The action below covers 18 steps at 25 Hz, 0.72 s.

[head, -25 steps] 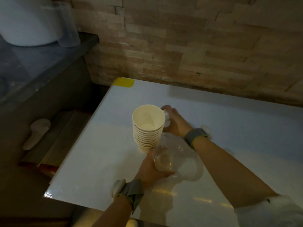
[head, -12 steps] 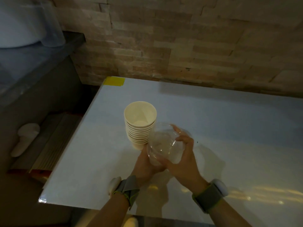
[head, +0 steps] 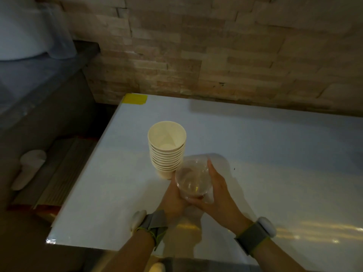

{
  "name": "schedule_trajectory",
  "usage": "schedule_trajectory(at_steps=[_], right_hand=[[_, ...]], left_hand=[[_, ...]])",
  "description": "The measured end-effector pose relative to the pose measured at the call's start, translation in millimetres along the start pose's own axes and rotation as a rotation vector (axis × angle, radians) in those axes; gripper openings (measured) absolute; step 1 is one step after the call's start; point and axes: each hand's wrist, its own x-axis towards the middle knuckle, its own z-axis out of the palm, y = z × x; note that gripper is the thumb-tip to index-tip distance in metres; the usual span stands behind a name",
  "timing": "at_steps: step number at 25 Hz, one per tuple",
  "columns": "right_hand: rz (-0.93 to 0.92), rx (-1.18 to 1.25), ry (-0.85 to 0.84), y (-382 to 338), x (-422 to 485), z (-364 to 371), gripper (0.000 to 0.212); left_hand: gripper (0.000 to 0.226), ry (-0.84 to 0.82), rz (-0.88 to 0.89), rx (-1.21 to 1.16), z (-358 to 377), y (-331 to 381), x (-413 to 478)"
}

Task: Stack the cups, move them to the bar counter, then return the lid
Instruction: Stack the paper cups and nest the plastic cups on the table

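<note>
A stack of several cream paper cups (head: pixel 167 148) stands upright on the white table (head: pixel 265 154), mouth up. Just in front of it, to the right, a clear domed plastic lid (head: pixel 193 178) is held above the table between both hands. My left hand (head: pixel 173 201) cups it from below and the left. From the right, my right hand (head: pixel 218 191) grips it, fingers along its side. Neither hand touches the stack.
A raised grey bar counter (head: pixel 35 83) runs along the left, carrying a large white container (head: pixel 21 32) and a clear plastic piece (head: pixel 60 36). A yellow tape patch (head: pixel 135 98) marks the table's far left corner. A brick wall stands behind. A white slipper (head: pixel 27 167) lies on the floor, left.
My right hand left the cup stack and came onto the clear lid beside my left hand. The lid now sits a little lower and closer to me.
</note>
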Motion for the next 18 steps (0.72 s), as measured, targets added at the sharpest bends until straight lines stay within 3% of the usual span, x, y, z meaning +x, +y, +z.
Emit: schedule_trajectory(at_steps=[3,6,8,10,11,13,15,18], right_hand=[[0.032,0.194,0.069,-2.5,1.0,10.5,0.1],[-0.005,0.259,0.223,-5.5,5.3,20.2,0.106],[-0.025,0.231,0.208,-4.9,8.7,22.1,0.103],[-0.013,0.208,0.21,-2.4,10.0,21.0,0.097],[-0.007,0.209,0.219,-1.5,10.3,21.4,0.094],[-0.005,0.212,0.217,-1.1,10.4,22.5,0.093],[-0.001,0.216,0.209,-1.7,11.7,23.3,0.095],[0.005,0.233,0.194,-1.4,12.8,21.0,0.09]], left_hand=[[0.072,-0.112,0.013,0.026,-9.4,-9.6,-4.7],[0.077,-0.137,-0.03,0.12,-34.4,-23.3,-12.7],[0.057,-0.057,-0.084,0.188,-57.1,-31.0,-19.6],[0.039,0.147,-0.073,0.184,-73.9,-34.0,-17.3],[0.044,0.257,-0.055,0.148,-78.4,-32.9,-12.6],[0.079,0.368,-0.028,0.131,-79.5,-25.9,0.5],[0.108,0.342,0.003,0.129,-73.1,-20.8,16.9],[0.117,0.264,0.06,0.003,-64.3,-16.2,38.3]])
